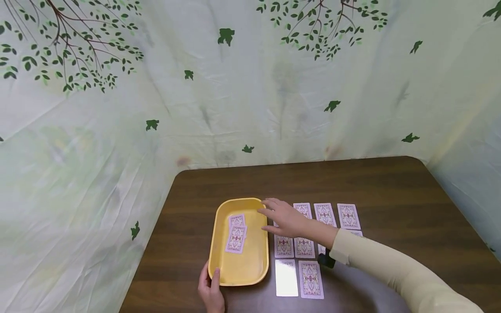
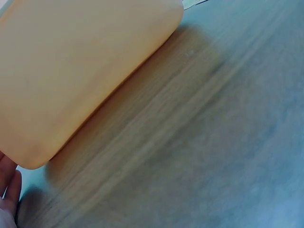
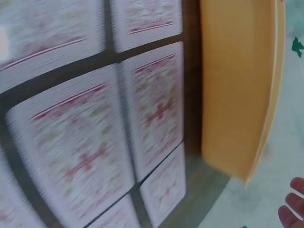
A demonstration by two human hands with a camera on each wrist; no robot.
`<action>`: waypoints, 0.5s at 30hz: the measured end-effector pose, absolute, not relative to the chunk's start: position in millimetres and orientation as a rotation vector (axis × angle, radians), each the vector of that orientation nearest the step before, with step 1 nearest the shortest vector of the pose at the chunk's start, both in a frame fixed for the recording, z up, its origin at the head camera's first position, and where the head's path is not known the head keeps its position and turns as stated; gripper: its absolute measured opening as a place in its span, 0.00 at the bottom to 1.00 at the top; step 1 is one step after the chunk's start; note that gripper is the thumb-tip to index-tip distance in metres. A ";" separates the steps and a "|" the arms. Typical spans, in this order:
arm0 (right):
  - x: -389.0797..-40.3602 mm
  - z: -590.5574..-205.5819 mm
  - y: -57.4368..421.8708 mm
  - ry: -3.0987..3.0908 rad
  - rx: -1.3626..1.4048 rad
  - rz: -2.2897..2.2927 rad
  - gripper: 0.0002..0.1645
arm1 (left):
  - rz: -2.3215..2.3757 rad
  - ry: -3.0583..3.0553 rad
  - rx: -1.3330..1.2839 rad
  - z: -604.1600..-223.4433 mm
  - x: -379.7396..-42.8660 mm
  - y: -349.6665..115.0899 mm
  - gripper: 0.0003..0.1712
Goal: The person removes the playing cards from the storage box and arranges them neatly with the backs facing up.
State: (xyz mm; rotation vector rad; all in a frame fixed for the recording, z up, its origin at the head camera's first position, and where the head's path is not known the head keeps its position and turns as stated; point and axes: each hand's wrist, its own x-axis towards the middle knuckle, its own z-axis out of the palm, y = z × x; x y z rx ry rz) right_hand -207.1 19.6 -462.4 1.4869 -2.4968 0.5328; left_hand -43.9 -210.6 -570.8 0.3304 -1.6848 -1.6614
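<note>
A yellow tray (image 1: 256, 271) stands on the table, with two patterned playing cards (image 1: 236, 239) overlapping inside it. My left hand (image 1: 211, 292) grips the tray's near left corner, its thumb at the rim. Over the far right side of the tray is my right hand (image 1: 287, 218), fingers extended and spread, holding nothing. Several cards (image 1: 311, 279) lie in rows to the right of the tray, partly hidden under my right hand and forearm. In the right wrist view, patterned cards (image 3: 80, 156) lie beside the tray wall (image 3: 237, 85).
The brown wooden table (image 1: 188, 208) has rounded far corners. Behind it hangs a pale cloth (image 1: 282, 108) printed with leaves and branches. One card (image 1: 286, 278) in the near row shines white with glare. A dark band (image 1: 326, 260) is at my right wrist.
</note>
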 end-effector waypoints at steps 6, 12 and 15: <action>-208.7 -474.4 -12.3 -2.513 1.592 0.451 0.29 | -1.642 -1.719 0.354 -570.7 -43.7 -209.7 0.19; -201.7 -490.8 -35.5 -2.553 1.652 0.384 0.31 | -1.643 -1.717 0.356 -572.3 -43.4 -209.8 0.19; -197.7 -497.6 -45.6 -2.633 1.648 0.274 0.35 | -1.652 -1.689 0.323 -572.3 -43.1 -210.3 0.19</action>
